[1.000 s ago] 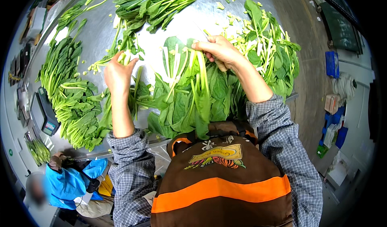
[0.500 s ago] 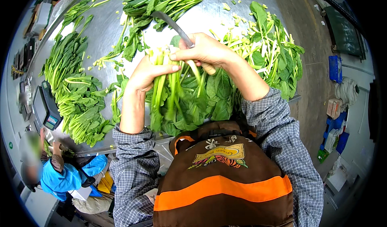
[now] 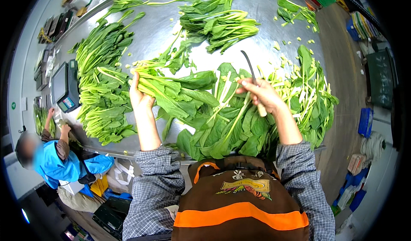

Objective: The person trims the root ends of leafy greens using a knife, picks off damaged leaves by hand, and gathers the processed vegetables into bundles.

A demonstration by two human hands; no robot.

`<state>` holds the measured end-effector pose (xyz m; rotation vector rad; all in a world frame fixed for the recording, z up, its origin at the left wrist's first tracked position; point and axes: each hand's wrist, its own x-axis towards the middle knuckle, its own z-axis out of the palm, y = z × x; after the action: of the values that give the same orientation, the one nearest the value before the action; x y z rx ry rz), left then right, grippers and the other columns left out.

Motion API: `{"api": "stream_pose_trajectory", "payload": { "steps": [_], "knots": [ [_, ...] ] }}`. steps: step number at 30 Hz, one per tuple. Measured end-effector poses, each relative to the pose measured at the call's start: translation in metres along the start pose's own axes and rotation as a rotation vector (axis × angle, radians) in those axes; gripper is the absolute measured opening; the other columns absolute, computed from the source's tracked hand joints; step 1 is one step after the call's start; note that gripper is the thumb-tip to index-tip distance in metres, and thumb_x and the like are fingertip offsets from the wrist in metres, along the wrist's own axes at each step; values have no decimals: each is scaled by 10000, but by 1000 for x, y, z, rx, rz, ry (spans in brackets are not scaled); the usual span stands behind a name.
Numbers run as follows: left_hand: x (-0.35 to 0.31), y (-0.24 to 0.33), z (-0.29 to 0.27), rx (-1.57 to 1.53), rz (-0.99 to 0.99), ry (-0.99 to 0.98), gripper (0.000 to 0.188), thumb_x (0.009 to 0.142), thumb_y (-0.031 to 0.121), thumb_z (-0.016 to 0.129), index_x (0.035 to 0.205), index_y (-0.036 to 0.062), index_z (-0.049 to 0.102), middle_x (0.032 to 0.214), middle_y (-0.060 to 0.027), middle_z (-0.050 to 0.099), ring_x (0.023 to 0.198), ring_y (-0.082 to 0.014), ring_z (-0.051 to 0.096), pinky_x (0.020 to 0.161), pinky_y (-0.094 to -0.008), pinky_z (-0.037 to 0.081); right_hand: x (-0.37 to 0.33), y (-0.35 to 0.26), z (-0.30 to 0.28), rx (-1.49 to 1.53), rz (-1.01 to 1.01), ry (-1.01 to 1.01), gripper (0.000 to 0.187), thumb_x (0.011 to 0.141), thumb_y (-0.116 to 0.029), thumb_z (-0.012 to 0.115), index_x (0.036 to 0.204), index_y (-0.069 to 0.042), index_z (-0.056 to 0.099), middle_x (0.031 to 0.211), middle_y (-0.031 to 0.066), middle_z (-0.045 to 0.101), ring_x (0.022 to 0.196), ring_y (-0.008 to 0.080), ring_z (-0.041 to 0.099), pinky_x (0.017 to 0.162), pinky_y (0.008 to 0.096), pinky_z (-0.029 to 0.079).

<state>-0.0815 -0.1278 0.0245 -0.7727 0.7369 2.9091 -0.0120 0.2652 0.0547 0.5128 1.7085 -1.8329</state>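
Observation:
A bunch of leafy greens (image 3: 182, 91) lies across my left hand (image 3: 142, 102), which is closed round its pale stems; the leaves point right. My right hand (image 3: 266, 96) grips a curved knife (image 3: 249, 66), its dark blade angled up and away, its light handle showing below the fingers. A long leafy stem reaches up to my right fingertips; I cannot tell whether they pinch it. Beneath and between both hands spreads a pile of loose greens (image 3: 239, 138) along the table's near edge. Right of my right hand lies a heap of pale stalks and leaves (image 3: 310, 97).
Bunches of greens (image 3: 111, 117) line the left of the metal table (image 3: 145, 31), and more bunches (image 3: 224, 27) lie toward the back. Stem bits are scattered about. A scale with a screen (image 3: 65, 86) stands at the left edge. A person in blue (image 3: 62, 162) works at far left.
My hands have moved apart: the left went left with the bunch, now tipped sideways, and the right went right with the knife. The view has shifted, showing more of the table's far side.

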Motion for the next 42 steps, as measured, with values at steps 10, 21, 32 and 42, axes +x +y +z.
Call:
{"api": "stream_pose_trajectory", "payload": {
  "steps": [10, 21, 32, 42],
  "knots": [
    [3, 16, -38, -248, 28, -316, 369, 979, 167, 557, 1317, 25, 528, 1347, -147, 568, 1241, -292, 549, 1032, -492, 465, 5, 0, 58, 87, 20, -177, 378, 934, -277, 661, 1202, -15, 608, 967, 42, 713, 525, 5, 439, 451, 153, 406],
    [3, 27, -61, -251, 81, -221, 366, 959, 157, 587, 1299, 28, 544, 1334, -158, 573, 1207, -295, 571, 985, -502, 498, 13, 16, 59, 49, 78, -104, 281, 943, -230, 646, 1153, -43, 642, 911, 19, 698, 517, 9, 454, 454, 157, 411],
    [10, 45, -79, -208, 62, 380, 439, 966, 314, 580, 1267, -2, 538, 1304, -214, 564, 1197, -402, 538, 1043, -596, 396, 14, 28, 70, 33, 152, -59, 259, 955, -221, 635, 1139, -38, 628, 887, 20, 684, 535, 12, 458, 472, 154, 415],
    [12, 55, -95, -200, 154, 411, 416, 932, 331, 616, 1219, 32, 588, 1261, -191, 602, 1149, -387, 569, 1005, -573, 432, 17, 32, 78, 15, 166, -56, 288, 964, -229, 622, 1167, -25, 621, 886, 20, 671, 533, 28, 466, 473, 166, 418]
  ]
}}
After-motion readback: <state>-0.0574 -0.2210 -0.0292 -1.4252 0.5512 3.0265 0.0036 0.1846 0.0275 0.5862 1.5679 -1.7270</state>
